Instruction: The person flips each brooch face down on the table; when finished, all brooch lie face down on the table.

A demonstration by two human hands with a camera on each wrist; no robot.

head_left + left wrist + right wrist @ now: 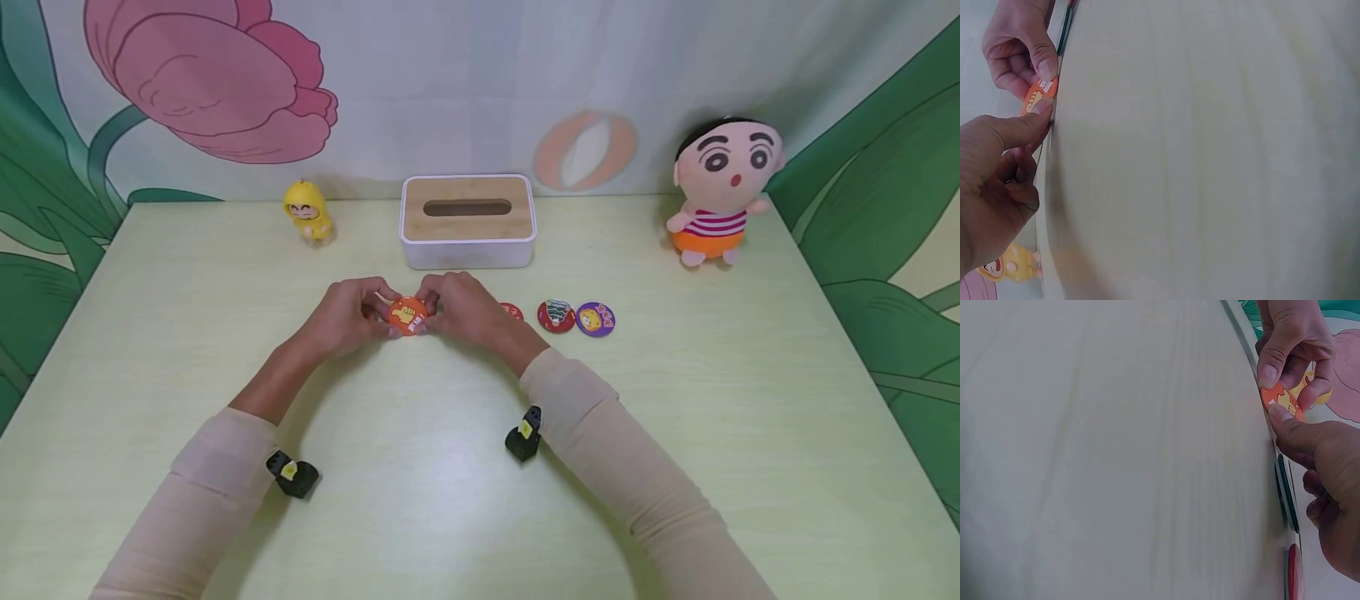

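Note:
Between the fingertips of both hands is a round orange badge [408, 316] with a yellow thumbs-up drawing on it. My left hand [347, 315] pinches its left edge, thumb on the near side. From the other side my right hand [467, 307] grips the right edge, its thumb on the printed face in the right wrist view. The badge is tilted, close over the table. Right of the right hand lie a red badge [512, 311], partly hidden by that hand, a red and dark badge [556, 316] and a purple badge [596, 319]. A dark green disc [1287, 494] shows beneath the right hand.
Behind the hands stands a white tissue box [468, 253] with a wooden lid. A small yellow figure [307, 212] is at the back left, and a plush doll [712, 187] sits at the back right. A printed curtain [435, 83] hangs behind the pale table [420, 517].

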